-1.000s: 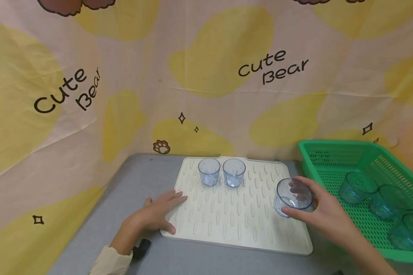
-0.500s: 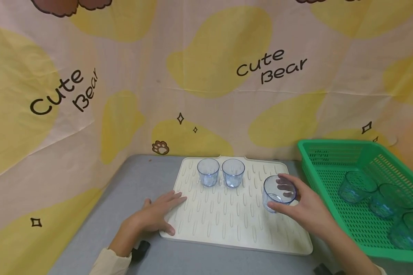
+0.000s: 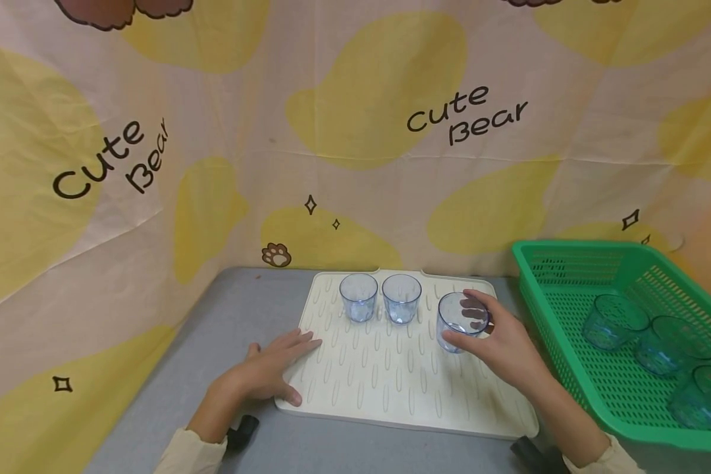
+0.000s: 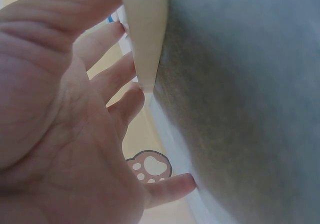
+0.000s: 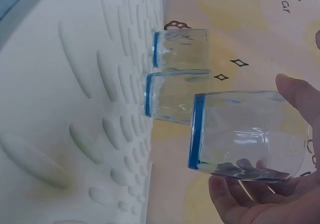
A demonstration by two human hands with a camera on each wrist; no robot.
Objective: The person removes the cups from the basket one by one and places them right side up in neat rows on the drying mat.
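My right hand (image 3: 500, 342) grips a clear bluish drinking glass (image 3: 452, 320) near its rim, thumb on the near side and fingers behind. The glass is upright over the right part of the cream ridged drying mat (image 3: 385, 388). In the right wrist view its blue-looking base (image 5: 197, 131) hangs a little off the mat. Two matching glasses, one on the left (image 3: 359, 299) and one on the right (image 3: 401, 299), stand side by side at the mat's back. With fingers spread, my left hand (image 3: 266, 368) rests at the mat's left edge; its fingertips (image 4: 132, 92) touch that edge.
To the right, a green plastic basket (image 3: 580, 395) holds several more glasses, one of them at its near end (image 3: 708, 398). A patterned cloth (image 3: 355, 131) hangs behind the grey table (image 3: 255, 303). The basket wall rises close to my right forearm.
My right hand has carried the glass leftward and slightly back, from the mat's right edge toward the two standing glasses. The left hand has stayed in place.
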